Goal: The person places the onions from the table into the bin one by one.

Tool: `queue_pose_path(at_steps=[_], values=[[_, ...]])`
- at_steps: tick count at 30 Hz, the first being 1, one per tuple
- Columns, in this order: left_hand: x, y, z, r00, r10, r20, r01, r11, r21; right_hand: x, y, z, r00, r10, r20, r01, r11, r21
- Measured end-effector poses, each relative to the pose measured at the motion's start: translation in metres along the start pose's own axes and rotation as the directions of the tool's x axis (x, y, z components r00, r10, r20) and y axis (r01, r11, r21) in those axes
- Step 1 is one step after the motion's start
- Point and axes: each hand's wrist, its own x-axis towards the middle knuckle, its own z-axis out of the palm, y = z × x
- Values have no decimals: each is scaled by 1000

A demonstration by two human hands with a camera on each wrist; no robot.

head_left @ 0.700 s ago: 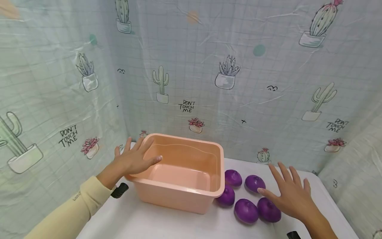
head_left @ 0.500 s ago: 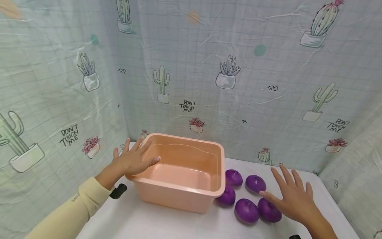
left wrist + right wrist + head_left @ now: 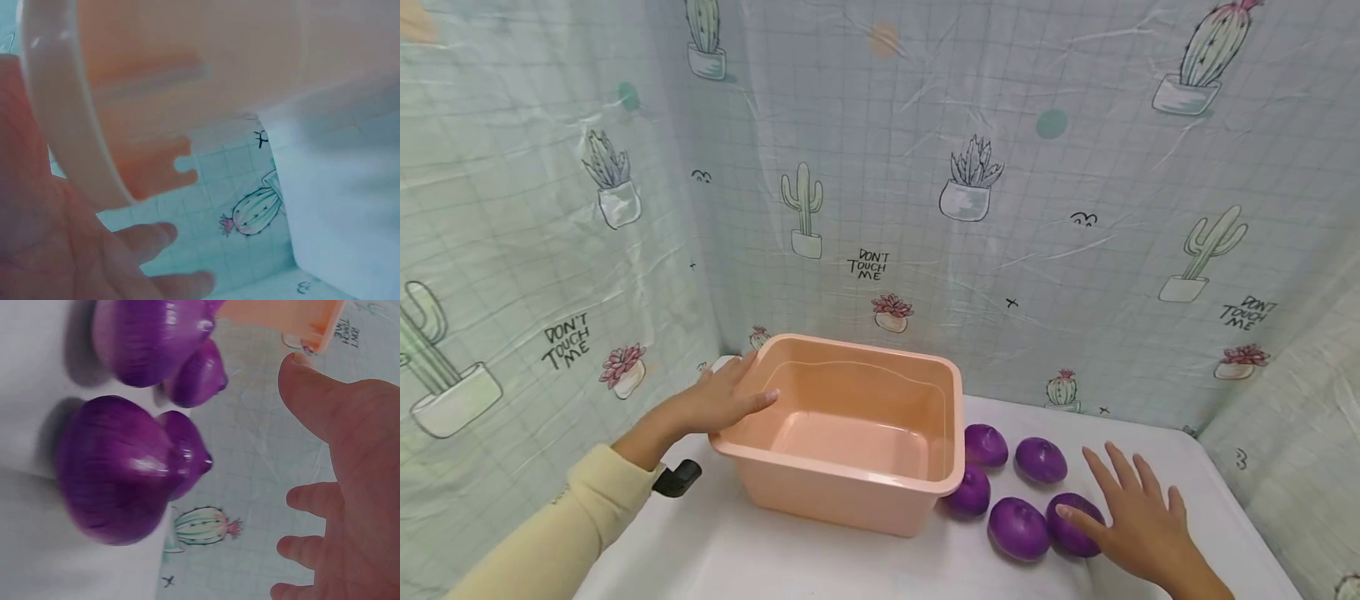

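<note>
A peach plastic basin [image 3: 827, 500] stands on the white table. My left hand [image 3: 722, 402] lies at its left rim, thumb stretched over the inside. In the left wrist view the palm [image 3: 37, 237] is right beside the basin's rim [image 3: 65, 112], and two fingers extend below it. Several purple onions, among them a front onion [image 3: 1018, 529] and a back onion [image 3: 1041, 460], lie to the right of the basin. Over the rightmost onion [image 3: 1063, 540] hovers my right hand [image 3: 1142, 518], fingers spread, holding nothing. The right wrist view has a large onion [image 3: 109, 475] facing that palm [image 3: 365, 469].
A cactus-printed curtain [image 3: 1000, 267] encloses the table [image 3: 805, 571] at the back and both sides. One onion [image 3: 967, 493] sits close against the basin's right end. A black wrist device [image 3: 677, 478] hangs under the left wrist.
My left hand has moved left and come down onto the basin's left rim. My right hand has lowered slightly over the onions. The basin and onions stay where they were.
</note>
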Motion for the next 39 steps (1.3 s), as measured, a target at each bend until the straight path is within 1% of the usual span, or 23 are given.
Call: queue_pose_path(at_steps=[1, 3, 4, 6, 7, 10, 14, 16, 19, 21, 24, 26, 29, 31, 33, 34, 37, 39], values=[[0, -2, -1, 1000, -3, 18, 4, 999, -51, -1, 1, 3, 1000, 2, 1, -2, 1000, 1], [-1, -6, -5, 997, -46, 60, 53, 991, -121, -2, 3, 9, 1000, 3, 3, -3, 1000, 9], [-2, -8, -7, 993, -79, 87, 91, 984, -151, -3, 4, 12, 1000, 4, 7, -4, 1000, 15], [-3, -13, -11, 978, -160, 131, 183, 966, -181, -4, 5, 20, 999, 14, 29, -14, 1000, 18], [-3, -15, -12, 973, -180, 147, 208, 956, -206, -5, 6, 24, 999, 16, 37, -17, 1000, 19], [-3, -21, -16, 966, -198, 166, 240, 924, -297, -7, 8, 36, 997, 27, 70, -28, 1000, 12], [-3, -26, -20, 968, -200, 154, 248, 869, -429, -8, 11, 45, 994, 23, 103, -26, 999, 22], [-3, -28, -22, 968, -203, 150, 251, 844, -473, -7, 13, 47, 993, 13, 117, -18, 999, 43], [-1, -31, -23, 968, -204, 145, 250, 823, -511, -6, 15, 51, 992, -8, 123, -2, 996, 84], [1, -32, -23, 969, -207, 137, 248, 815, -523, -5, 17, 52, 993, -30, 111, 17, 993, 113], [2, -33, -23, 968, -217, 126, 251, 802, -542, -2, 17, 54, 993, -34, 112, 16, 987, 160], [3, -32, -21, 967, -226, 120, 254, 797, -548, 1, 17, 55, 991, -17, 131, -6, 984, 176], [4, -33, -18, 965, -236, 113, 259, 796, -547, 2, 17, 57, 983, 40, 181, -74, 981, 182], [5, -33, -17, 964, -241, 110, 262, 797, -545, 2, 18, 59, 981, 60, 186, -92, 981, 170], [7, -33, -16, 963, -245, 107, 263, 796, -545, 1, 18, 59, 985, 58, 163, -85, 983, 165], [8, -33, -16, 963, -247, 107, 264, 794, -548, 0, 18, 58, 989, 45, 141, -68, 984, 162], [9, -33, -16, 962, -251, 108, 268, 789, -553, -3, 17, 54, 999, -5, 53, -3, 989, 150], [9, -33, -17, 961, -252, 111, 271, 787, -555, -4, 16, 51, 999, -48, -14, 49, 988, 144]])
